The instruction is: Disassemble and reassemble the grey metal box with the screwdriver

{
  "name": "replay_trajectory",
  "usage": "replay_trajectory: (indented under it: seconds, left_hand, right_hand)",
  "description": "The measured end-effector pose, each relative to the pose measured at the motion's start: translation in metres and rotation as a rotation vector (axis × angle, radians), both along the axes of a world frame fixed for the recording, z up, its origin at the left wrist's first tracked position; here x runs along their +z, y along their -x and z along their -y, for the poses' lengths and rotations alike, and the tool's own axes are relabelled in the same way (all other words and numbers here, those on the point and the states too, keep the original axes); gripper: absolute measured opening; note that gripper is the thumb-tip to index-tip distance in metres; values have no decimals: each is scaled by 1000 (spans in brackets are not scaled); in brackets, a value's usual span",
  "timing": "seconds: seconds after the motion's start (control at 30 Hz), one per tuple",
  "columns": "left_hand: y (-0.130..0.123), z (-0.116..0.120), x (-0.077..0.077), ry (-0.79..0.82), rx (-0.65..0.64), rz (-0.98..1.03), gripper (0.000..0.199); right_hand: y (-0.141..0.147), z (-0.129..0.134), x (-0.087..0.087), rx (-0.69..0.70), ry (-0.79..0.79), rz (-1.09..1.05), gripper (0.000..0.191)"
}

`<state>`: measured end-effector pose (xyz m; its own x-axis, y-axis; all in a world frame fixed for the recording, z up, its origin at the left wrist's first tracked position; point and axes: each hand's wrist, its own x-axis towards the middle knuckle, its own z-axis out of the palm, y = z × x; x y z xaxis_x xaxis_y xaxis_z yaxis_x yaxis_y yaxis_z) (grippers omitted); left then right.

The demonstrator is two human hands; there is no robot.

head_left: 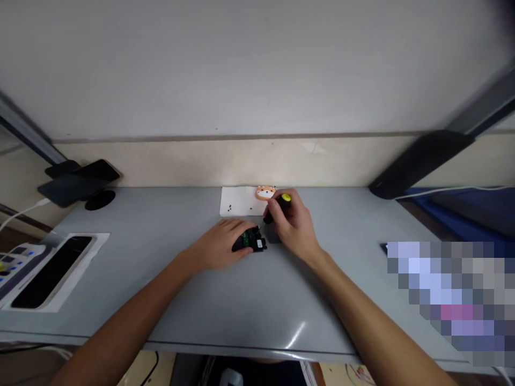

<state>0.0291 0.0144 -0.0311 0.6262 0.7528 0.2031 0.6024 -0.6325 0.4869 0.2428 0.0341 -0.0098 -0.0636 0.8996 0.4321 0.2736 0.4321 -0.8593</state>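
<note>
My left hand (221, 242) grips a small black device (255, 244) from its left side, fingers over the far edge and thumb along the near edge. A green circuit board (246, 238) shows in the opened device, along with a small white label. In my right hand (295, 225) is a screwdriver (277, 209) with a black handle and yellow end. Its thin shaft slants down to the left toward the device; whether the tip touches a screw is too small to tell. Behind the hands, several tiny dark pieces, perhaps screws, lie on a white paper (239, 199).
An orange-and-white animal-face item (265, 192) sits on the paper's right part. At left are a phone on a stand (80, 182), a dark-screened phone (54, 271) on white paper and a power strip (22, 262). A pixelated area (454, 300) covers the desk's right side.
</note>
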Motion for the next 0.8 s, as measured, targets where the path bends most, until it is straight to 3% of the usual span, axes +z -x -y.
replay_trajectory:
  seconds: [0.8]
  left_hand:
    - [-1,-1,0,-41,-37,-16,43]
  right_hand:
    - [3,3,2,-5,-17,-5,23]
